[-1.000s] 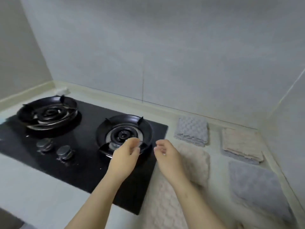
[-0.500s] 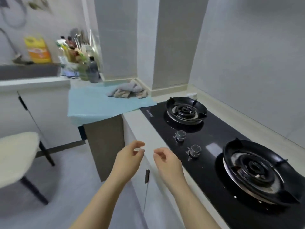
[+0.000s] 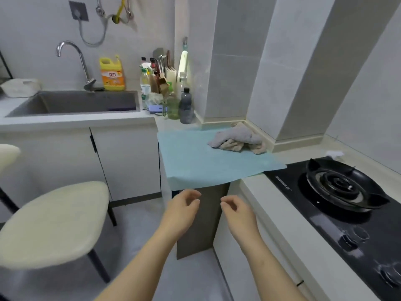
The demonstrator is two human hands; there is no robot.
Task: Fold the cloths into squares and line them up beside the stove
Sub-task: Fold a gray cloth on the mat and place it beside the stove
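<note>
A crumpled heap of grey and beige cloths [image 3: 237, 140] lies at the far right corner of a light blue mat [image 3: 195, 161] on the counter left of the stove. The black glass stove [image 3: 338, 205] fills the right side, with one burner [image 3: 342, 185] in full view. My left hand [image 3: 182, 211] and my right hand [image 3: 236, 213] hover side by side in front of the mat's near edge, below the counter's level, well short of the cloths. Both hands hold nothing, their fingers loosely curled and apart.
A cream stool [image 3: 54, 222] stands at the lower left. A sink [image 3: 82, 103] with a tap and a yellow detergent jug [image 3: 112, 72] sits at the back left. Several bottles [image 3: 173, 96] crowd the corner behind the mat. Stove knobs [image 3: 355, 237] line the stove's front.
My view has swung left, from the folded cloths right of the stove to the mat with the cloth heap. Both hands stay empty in front of me.
</note>
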